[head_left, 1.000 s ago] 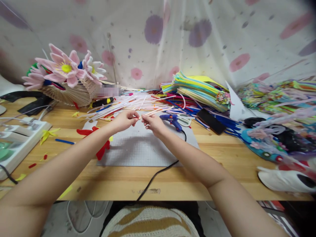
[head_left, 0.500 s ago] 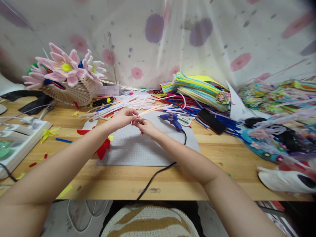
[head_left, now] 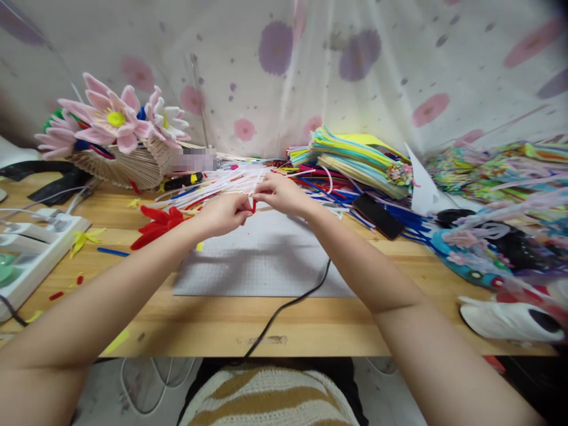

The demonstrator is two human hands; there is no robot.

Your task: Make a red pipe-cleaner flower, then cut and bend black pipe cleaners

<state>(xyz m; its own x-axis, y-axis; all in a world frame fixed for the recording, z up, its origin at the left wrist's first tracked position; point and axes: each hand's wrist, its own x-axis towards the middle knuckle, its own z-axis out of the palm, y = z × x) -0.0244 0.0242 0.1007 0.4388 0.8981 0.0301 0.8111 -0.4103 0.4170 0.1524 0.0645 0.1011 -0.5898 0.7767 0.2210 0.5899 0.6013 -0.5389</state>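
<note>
My left hand (head_left: 228, 213) and my right hand (head_left: 281, 194) meet above the back of a grey gridded mat (head_left: 248, 266). Between their fingertips shows a bent red strip (head_left: 254, 205), which looks like fuzzy pipe cleaner; both hands pinch at it. A thin pale stem (head_left: 257, 182) rises beside the right fingers. Left of my left wrist is a red fuzzy petal cluster (head_left: 157, 226), partly behind the forearm; whether it joins what I hold is hidden.
Loose pipe cleaners (head_left: 222, 183) and bundled ones (head_left: 359, 157) lie at the back. A phone (head_left: 378, 216) is to the right, a power strip (head_left: 48, 254) left. Pink flowers (head_left: 115, 118) stand at back left. A black cable (head_left: 288, 305) crosses the mat.
My right hand has risen and moved right, away from the left fingers. The red strip now shows between them. Red petals appear higher beside my left wrist. My right arm now covers the blue glue gun.
</note>
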